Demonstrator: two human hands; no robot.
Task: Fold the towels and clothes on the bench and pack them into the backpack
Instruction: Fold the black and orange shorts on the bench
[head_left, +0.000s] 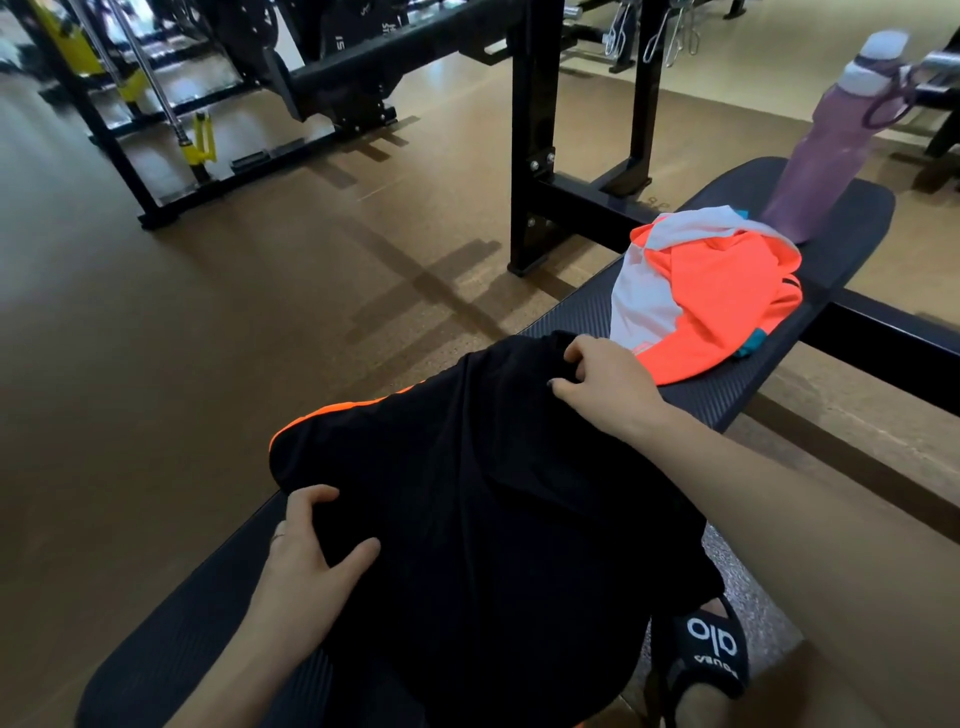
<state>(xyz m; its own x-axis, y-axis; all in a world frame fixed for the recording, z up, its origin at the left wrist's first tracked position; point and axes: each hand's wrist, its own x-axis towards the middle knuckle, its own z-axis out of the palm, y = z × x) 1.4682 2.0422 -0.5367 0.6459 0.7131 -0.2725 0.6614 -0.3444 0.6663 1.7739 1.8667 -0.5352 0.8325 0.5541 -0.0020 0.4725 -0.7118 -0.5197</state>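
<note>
Black garment (483, 499) on bench (171, 639), both hands gripping it, bottle (826, 145) upright

The black slide sandal (712, 656) reads "alo".

Black garment (493, 493) with orange stripe along its left edge. Far along the bench (171, 639), which is black with fine ribbed texture, a neon orange top (727, 306) with white panels and a bit of teal trim. Purple bottle (826, 150) with paler lilac cap, far right. Black sandal (711, 654) with white lettering, near right. Tan-brown floor (208, 338). Black gym frames (535, 130), yellow parts far left.
</note>
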